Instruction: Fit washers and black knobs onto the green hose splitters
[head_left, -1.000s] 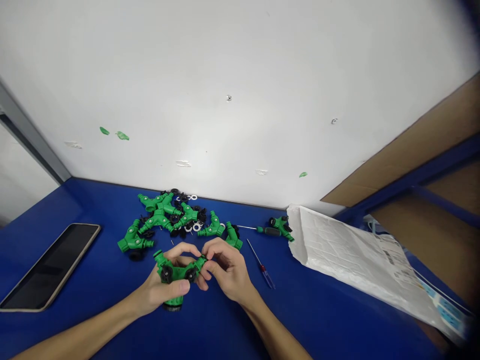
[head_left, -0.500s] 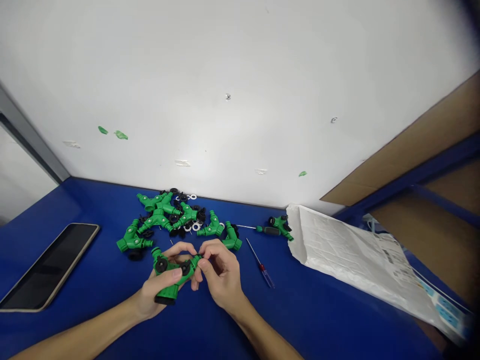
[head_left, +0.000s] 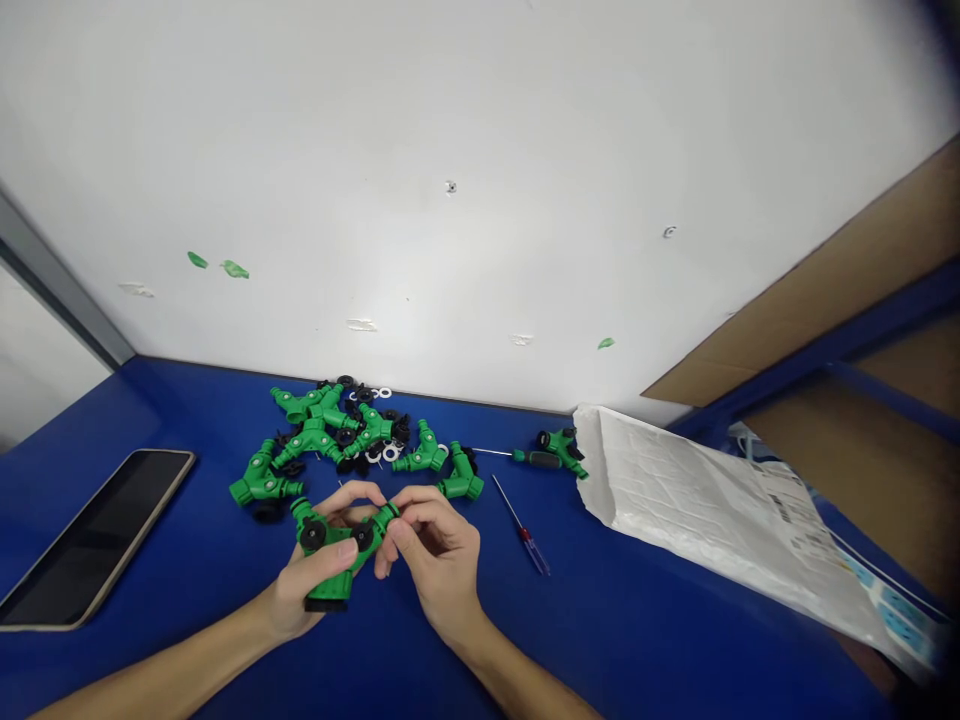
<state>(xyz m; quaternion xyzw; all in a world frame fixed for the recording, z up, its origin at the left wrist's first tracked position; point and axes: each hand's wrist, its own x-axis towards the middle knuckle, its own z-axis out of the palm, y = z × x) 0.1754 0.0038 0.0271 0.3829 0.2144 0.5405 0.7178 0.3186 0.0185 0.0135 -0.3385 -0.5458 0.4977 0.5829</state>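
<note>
- Since a second ago both hands have drifted a little toward the left edge of the counter (head_left: 637, 620). The green Y-shaped hose splitter (head_left: 334, 550) has gone with them, and its threaded collar now points down toward the near edge.
- The left hand (head_left: 304, 585) is closed round the splitter's trunk, thumb laid across the front just below the two black valve knobs. It holds the part just above the counter surface, in front of the pile of splitters (head_left: 322, 435).
- The right hand (head_left: 442, 560) is nearly closed. Its thumb and forefinger pinch the tip of the splitter's right-hand outlet and the other fingers are loosely curled. Whether a small piece sits between those fingertips cannot be told.
- Judged from this grip, the work goes best with the left hand keeping the trunk locked still. The right fingertips should act squarely on the outlet's axis, with light pressure so nothing cocks or slips.
- Loose white washers (head_left: 388, 455) and black knobs lie among the pile near the far edge.
- A green-handled screwdriver (head_left: 536, 460) rests beside a lone splitter, and a slim red-and-blue screwdriver (head_left: 527, 537) lies just right of the right hand.
- A dark-screened phone (head_left: 90, 540) sits toward the left edge, and a white mailer bag (head_left: 712, 510) toward the right.
</note>
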